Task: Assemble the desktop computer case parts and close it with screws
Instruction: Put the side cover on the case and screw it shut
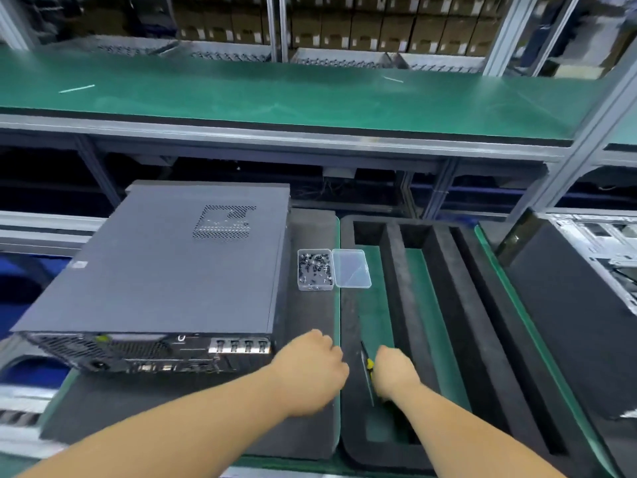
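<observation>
While the right hand (393,372) curls around a yellow-and-black screwdriver (368,369) lying in the foam tray (448,305), the left hand (312,365) hangs beside it with fingers curled under, and I cannot tell whether it holds a screw. Both hands sit at the near right corner of the computer case (165,270), which lies flat on the dark mat (310,312) with its side panel on top and its rear port face toward the person. From the fingers, the screw box (315,269) lies straight ahead and well apart, nearer the left hand; the screwdriver's long axis runs away from the person, roughly parallel to the case's right edge. I count 1 case, 1 screwdriver, 1 box of many dark screws and 1 clear lid (351,268) touching its right side.
</observation>
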